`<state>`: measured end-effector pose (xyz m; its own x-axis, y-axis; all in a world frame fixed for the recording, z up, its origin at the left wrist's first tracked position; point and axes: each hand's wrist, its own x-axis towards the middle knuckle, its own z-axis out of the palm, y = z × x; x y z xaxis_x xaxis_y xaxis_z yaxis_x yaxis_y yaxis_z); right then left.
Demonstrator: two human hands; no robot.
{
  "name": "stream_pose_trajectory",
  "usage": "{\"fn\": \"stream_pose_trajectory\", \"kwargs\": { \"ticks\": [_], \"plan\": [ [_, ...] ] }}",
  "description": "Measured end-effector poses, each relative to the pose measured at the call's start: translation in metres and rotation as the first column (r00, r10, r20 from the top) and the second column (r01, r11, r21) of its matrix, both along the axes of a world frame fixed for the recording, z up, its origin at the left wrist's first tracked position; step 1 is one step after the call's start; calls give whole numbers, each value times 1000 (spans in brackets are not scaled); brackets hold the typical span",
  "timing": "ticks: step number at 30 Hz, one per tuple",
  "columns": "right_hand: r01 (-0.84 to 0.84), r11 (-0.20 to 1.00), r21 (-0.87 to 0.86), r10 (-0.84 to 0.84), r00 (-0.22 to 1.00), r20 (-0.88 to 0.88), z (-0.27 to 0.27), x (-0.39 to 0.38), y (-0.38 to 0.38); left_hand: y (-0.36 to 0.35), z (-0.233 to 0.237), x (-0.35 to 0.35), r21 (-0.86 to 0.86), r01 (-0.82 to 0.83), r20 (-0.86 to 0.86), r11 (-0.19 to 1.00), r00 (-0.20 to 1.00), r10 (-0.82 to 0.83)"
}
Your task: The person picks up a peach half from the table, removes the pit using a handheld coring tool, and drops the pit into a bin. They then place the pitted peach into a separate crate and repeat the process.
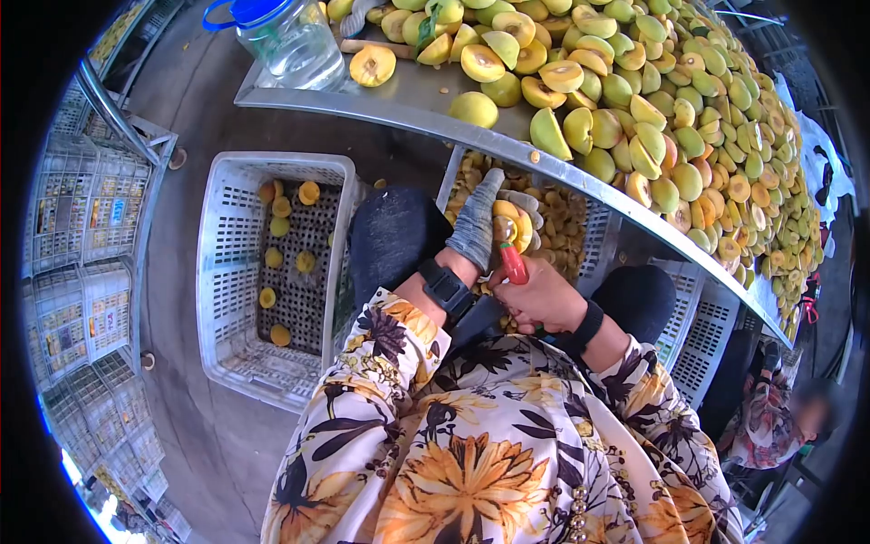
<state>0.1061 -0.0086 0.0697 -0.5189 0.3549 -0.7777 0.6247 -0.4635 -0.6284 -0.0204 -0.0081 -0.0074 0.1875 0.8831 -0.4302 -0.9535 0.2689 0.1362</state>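
Observation:
My left hand (473, 220), in a grey knit glove, is closed around a yellow-fleshed peach half (519, 218) over my lap. Bare and curled, my right hand (549, 296) grips a red-handled pitting tool (514, 264). The tool's metal end meets the fruit near its middle; the exact tip is hard to make out. Beneath both hands, between my knees, lies a crate (596, 240) holding many brownish pits or scraps (564, 216). Just ahead, a metal table (399, 115) bears a large heap of cut green-yellow peaches (625, 109).
To my left stands a white plastic crate (210, 272) with several peach halves at its bottom. A clear jug with a blue lid (294, 50) sits on the table's left corner. Stacked crates (100, 218) line the far left. Another person (770, 412) is at the right.

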Motion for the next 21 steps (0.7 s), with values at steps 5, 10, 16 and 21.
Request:
{"fn": "stream_pose_trajectory", "kwargs": {
  "ticks": [5, 10, 16, 21],
  "plan": [
    [119, 827, -549, -200, 975, -91, -1, 6, 12, 2, -3, -2, -22, 20, -212, 1000, 977, -24],
    [27, 820, -572, -313, 857, -409, 10, 24, 15, 17, 14, -7, -279, -243, -88, 929, 970, 227],
    [109, 913, 393, -124, 992, 14, -26, 60, 40, 9, -3, -13, -236, -150, -265, 960, 961, 85],
    [157, 860, 486, -202, 979, 41, -19, 73, 33, -35, 36, -44, -17, -287, -323, 958, 908, 267]
  ]
}}
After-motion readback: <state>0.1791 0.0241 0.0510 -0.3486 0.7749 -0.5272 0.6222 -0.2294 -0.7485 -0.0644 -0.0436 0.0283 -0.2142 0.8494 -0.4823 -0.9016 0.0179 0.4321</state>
